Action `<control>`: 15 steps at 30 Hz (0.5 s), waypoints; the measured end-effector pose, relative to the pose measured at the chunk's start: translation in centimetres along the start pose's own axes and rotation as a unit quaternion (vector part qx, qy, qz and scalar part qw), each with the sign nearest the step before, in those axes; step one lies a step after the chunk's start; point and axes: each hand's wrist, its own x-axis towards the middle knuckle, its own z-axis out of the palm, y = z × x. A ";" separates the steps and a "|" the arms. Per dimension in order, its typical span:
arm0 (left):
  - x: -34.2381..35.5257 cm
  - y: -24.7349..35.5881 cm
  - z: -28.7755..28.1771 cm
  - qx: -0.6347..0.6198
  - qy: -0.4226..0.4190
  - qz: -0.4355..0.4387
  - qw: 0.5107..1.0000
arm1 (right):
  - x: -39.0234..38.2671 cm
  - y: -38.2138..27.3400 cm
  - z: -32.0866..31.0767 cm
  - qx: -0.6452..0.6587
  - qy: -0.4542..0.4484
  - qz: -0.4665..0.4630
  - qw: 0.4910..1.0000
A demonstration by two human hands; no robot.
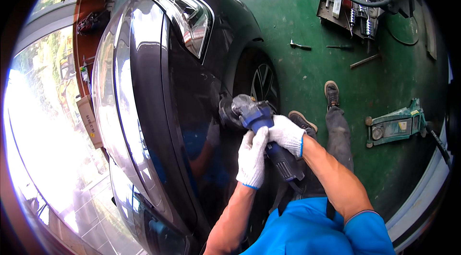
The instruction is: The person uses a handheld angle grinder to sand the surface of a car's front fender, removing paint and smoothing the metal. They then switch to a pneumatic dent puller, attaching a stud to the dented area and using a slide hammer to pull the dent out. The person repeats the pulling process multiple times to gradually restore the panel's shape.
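Note:
Both my hands, in white knit gloves, grip a blue and black power tool (261,125) with a metal head and a round disc, which is held against the dark bodywork of a car (182,106) beside its front wheel arch. My left hand (252,156) wraps round the tool's body from the left, and my right hand (285,135) closes on it just to the right, nearer the head. The front wheel (261,77) shows past the tool. A headlight (192,22) sits farther along the bodywork.
On the green floor (307,87) lie a ratchet (300,46) and metal bars (365,60). A trolley jack (394,125) is at the right. A tray of parts (345,14) stands at the upper right. A cardboard box (89,121) lies left of the car. My feet (331,92) are beside the wheel.

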 end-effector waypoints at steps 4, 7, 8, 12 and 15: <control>0.0 0.0 0.0 -0.003 -0.011 -0.020 1.000 | 0.4 0.7 -0.3 -0.052 0.010 -0.028 0.998; 0.8 0.4 -0.3 -0.007 -0.025 -0.023 0.999 | 0.5 -0.8 -0.6 -0.122 0.001 -0.061 0.991; 0.4 0.4 0.0 -0.028 -0.019 -0.032 0.999 | 0.4 -0.7 -0.6 -0.133 -0.006 -0.056 0.989; -0.1 -0.1 0.2 -0.047 -0.018 -0.054 0.997 | -0.1 -0.3 -0.8 -0.163 -0.002 -0.063 0.985; 0.6 0.1 -0.4 -0.016 -0.028 -0.049 0.998 | 0.1 -2.2 -0.6 -0.192 0.011 -0.088 0.977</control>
